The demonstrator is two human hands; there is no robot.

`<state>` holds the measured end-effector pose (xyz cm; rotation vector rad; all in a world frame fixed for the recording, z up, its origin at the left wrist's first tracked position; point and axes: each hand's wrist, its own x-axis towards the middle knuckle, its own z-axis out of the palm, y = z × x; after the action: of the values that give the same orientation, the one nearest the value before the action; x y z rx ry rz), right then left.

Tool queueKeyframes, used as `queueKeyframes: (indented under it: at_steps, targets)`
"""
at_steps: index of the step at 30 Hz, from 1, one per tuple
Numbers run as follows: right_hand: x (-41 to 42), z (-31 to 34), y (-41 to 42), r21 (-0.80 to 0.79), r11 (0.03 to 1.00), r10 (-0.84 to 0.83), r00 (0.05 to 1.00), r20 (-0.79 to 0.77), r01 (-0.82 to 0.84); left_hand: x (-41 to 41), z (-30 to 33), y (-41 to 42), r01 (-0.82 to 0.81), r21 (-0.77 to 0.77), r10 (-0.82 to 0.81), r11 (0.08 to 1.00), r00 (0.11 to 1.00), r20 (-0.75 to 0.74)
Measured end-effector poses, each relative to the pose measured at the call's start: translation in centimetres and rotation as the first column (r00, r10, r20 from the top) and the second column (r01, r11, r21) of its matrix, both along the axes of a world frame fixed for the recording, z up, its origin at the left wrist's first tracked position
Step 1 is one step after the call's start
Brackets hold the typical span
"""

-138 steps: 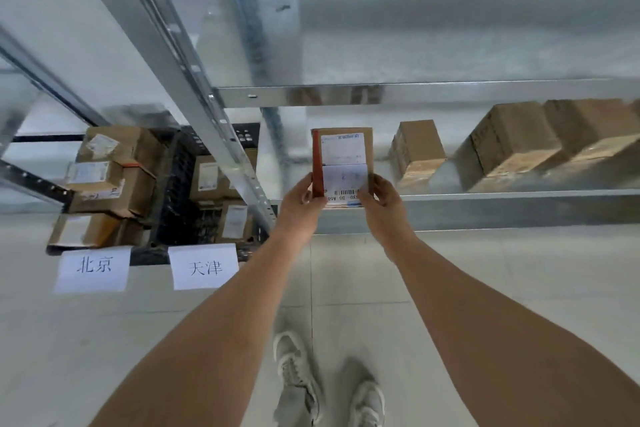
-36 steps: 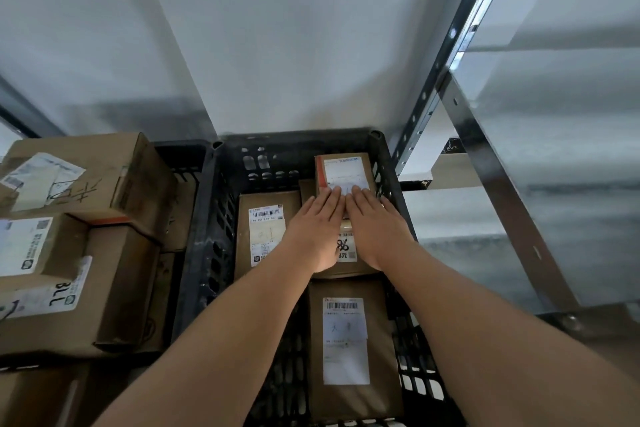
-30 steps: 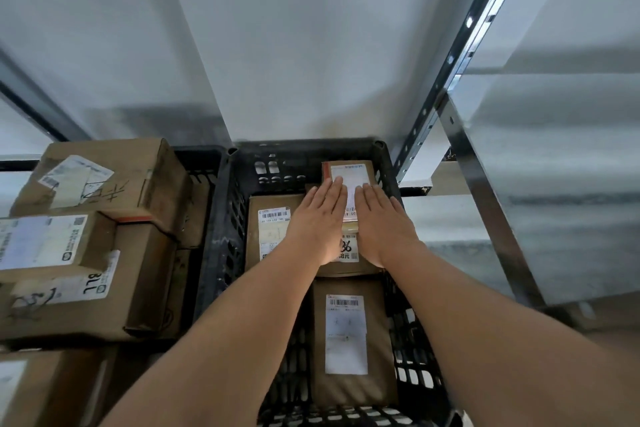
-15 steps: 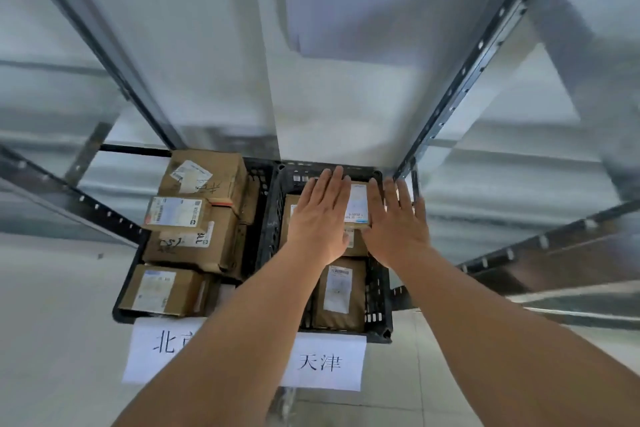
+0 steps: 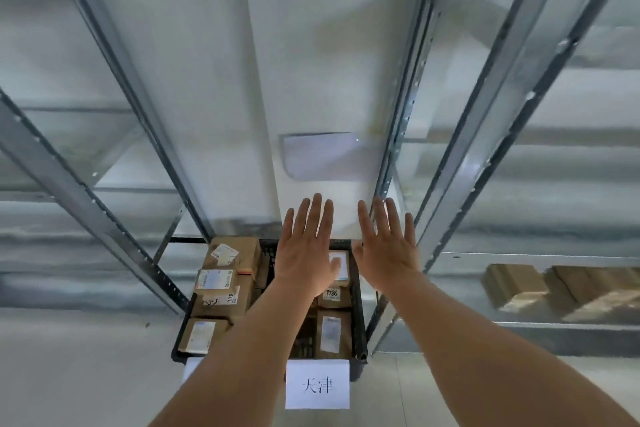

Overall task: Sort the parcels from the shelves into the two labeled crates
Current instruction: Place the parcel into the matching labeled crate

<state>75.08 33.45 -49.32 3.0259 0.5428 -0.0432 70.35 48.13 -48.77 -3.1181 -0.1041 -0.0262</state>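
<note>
Left crate (image 5: 182, 340): stacked cardboard parcels (image 5: 221, 288), labels up. Right crate (image 5: 358, 322), paper sign 天津 (image 5: 317, 384) on its front: flat parcels inside, a small labelled parcel (image 5: 341, 263) at the far end. Left hand (image 5: 306, 253) and right hand (image 5: 388, 250) above it, fingers straight and spread, holding nothing. More boxes (image 5: 554, 288) on the right shelf.

A single head-worn wide-angle view looks forward and steeply down from standing height. Both bare forearms reach away from the lens, the left hand (image 5: 304, 246) and right hand (image 5: 388, 246) spread flat in mid-frame. Beyond them, low and well apart from the camera, sit the black slatted plastic crates (image 5: 358, 322) between tall grey metal shelf uprights (image 5: 408, 104), which bend outward with lens distortion.
</note>
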Motion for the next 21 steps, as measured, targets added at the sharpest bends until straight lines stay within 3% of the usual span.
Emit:
queueKeyframes:
  at_steps: [10,21]
  targets:
    - [-12.2,11.2,-9.6,0.102,0.993,-0.065,0.995,0.082,0.057,-12.3,11.1,-8.5,0.057,0.002,-0.057,0.998,0.991,0.121]
    - [-17.4,15.7,-24.2,0.151,0.984,-0.116,0.984,0.135,0.095,-16.6,14.7,-21.7,0.084,0.057,-0.090,0.995,0.990,0.104]
